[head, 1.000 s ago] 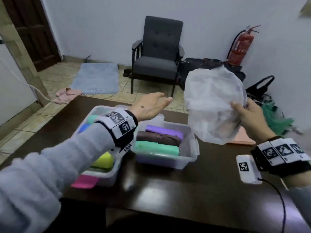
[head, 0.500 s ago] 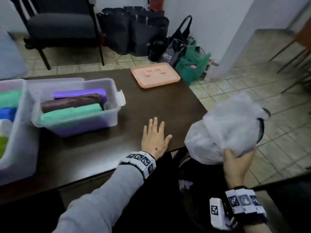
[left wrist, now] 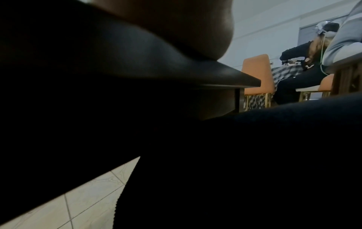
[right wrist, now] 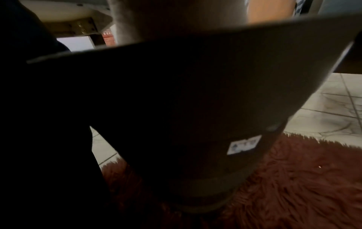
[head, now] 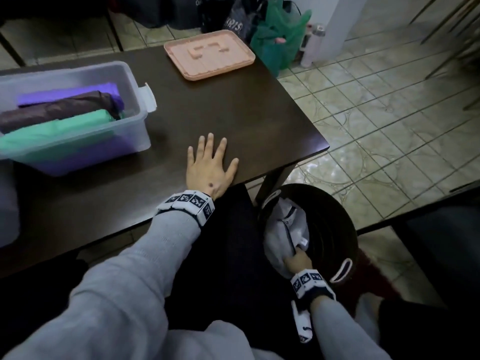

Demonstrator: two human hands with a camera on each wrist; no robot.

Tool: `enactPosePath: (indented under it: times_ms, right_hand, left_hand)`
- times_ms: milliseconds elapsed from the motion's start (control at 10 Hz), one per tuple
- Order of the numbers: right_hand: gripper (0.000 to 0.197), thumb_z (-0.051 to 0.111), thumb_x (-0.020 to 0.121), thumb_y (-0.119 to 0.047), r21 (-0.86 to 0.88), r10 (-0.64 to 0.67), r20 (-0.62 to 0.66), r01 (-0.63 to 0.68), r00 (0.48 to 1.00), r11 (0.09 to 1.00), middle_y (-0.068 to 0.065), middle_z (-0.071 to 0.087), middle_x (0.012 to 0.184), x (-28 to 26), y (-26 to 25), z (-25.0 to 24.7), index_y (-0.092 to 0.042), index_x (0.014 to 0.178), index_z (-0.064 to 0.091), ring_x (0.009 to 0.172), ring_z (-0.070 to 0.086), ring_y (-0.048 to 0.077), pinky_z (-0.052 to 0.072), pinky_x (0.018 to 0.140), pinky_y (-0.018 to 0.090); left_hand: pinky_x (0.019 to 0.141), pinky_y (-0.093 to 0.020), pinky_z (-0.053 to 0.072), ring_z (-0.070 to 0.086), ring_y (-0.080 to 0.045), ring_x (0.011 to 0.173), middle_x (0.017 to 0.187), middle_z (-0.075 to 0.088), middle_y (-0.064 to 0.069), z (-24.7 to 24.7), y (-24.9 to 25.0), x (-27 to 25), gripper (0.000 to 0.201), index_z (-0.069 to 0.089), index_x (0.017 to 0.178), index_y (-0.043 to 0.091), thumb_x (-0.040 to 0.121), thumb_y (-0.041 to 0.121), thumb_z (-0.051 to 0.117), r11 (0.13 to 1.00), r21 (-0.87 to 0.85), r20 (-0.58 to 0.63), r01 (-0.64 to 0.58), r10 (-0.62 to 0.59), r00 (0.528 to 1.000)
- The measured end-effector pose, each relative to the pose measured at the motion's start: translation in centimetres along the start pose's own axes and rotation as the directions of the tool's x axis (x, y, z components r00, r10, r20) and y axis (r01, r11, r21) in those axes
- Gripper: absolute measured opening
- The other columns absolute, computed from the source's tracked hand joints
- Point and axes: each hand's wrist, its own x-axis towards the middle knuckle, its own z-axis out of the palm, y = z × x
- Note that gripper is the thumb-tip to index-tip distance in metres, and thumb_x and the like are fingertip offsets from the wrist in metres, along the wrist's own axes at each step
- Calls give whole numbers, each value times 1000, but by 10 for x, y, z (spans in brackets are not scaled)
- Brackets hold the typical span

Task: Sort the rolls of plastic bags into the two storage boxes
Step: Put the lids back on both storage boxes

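Three rolls (head: 59,118) (purple, brown, green) lie in the clear storage box (head: 135,81), on the table (head: 233,113) left of the left hand (head: 211,167); 2nd box barely in view at frame edge. L hand: flat, fingers spread, holding nothing. R hand (head: 298,263): below table edge, gripping a white bag (head: 285,224) inside the black bin (head: 337,222). Risk: bag snags on the rim if released early, spilling onto floor.

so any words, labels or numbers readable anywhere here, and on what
"RIS": partial white lettering on the dark bag on the floor behind the table, rest cut off.
White sticker on the black bin's outer wall: print too blurred to read.
Wristbands on both wrists: only square black-and-white marker codes, no words.
Nothing else legible.
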Motion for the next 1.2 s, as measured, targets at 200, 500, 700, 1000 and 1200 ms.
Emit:
enactPosePath:
  times_ms: [200,500,700,1000,1200]
  right_hand:
    - [85,60,84,-33,-143,91,-107,-106,990,984,12,18,153,4,-22,-3,-17,150,9,140,19,34,21,113,46]
    - [56,33,99,-23,-512,-51,131,112,990,852,15,-6,158,2,-46,3,-21,151,12,144,1,37,15,116,48]
    - [46,40,96,-27,-461,-90,14,87,996,883,9,29,152,-25,-65,-35,-20,141,39,136,30,32,24,111,47]
    - [16,55,93,-28,-389,-522,262,584,811,712,0,65,90,-129,-162,-125,-19,83,64,88,57,16,40,71,24]
    - [9,59,92,-26,-236,-749,307,809,587,538,-5,64,93,-175,-284,-137,-24,98,64,88,57,10,42,73,16]
  left_hand:
    - [118,-41,-4,-4,-19,147,160,2,-3,1,1,1,62,12,151,27,96,55,22,1000,23,-12,1,-1,1000]
    - [118,-41,-4,-5,-19,147,160,1,-3,1,0,0,63,10,151,27,96,56,20,1000,27,11,-1,0,1000]
    - [117,-42,-7,-9,-20,146,160,-3,-3,-3,-1,0,63,5,151,27,97,55,18,1000,19,72,-6,4,997]
    - [116,-38,17,17,-25,144,156,20,-10,-71,-18,17,59,28,147,16,96,40,47,977,-215,417,0,91,904]
    - [97,-25,42,55,-15,109,125,57,-1,-203,-62,30,42,53,133,13,96,33,51,912,-408,298,-42,177,938]
